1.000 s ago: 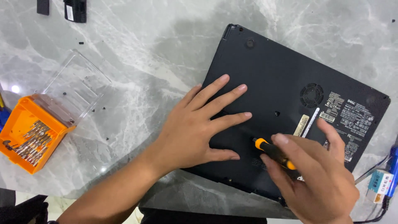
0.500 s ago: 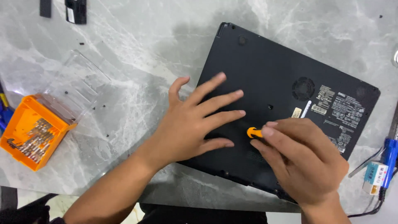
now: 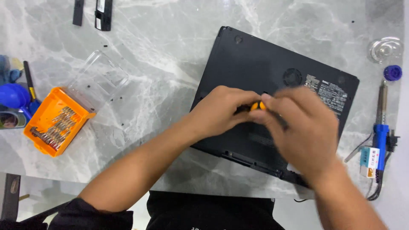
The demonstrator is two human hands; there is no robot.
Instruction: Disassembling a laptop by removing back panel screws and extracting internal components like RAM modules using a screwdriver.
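A black laptop [image 3: 255,59] lies upside down on the grey marble table [image 3: 170,51], its base plate with a round vent facing up. Both of my hands meet over the middle of the base. My right hand [image 3: 304,127], motion-blurred, grips a small screwdriver with an orange handle [image 3: 257,106], of which only the orange tip shows. My left hand [image 3: 221,110] is curled beside it, its fingertips closed on the same screwdriver near the tip. The screw under the tool is hidden by my fingers.
An orange bit case [image 3: 55,123] with several metal bits and a clear lid [image 3: 96,81] sits at the left. Blue tools [image 3: 15,96] lie at the far left edge. A blue soldering iron [image 3: 380,127], a glass dish [image 3: 385,49] and black parts [image 3: 103,15] lie around. Tiny screws dot the table.
My left hand has gone from lying flat and spread on the laptop base to curling its fingers onto the screwdriver. My right hand shifted slightly and is blurred with motion.
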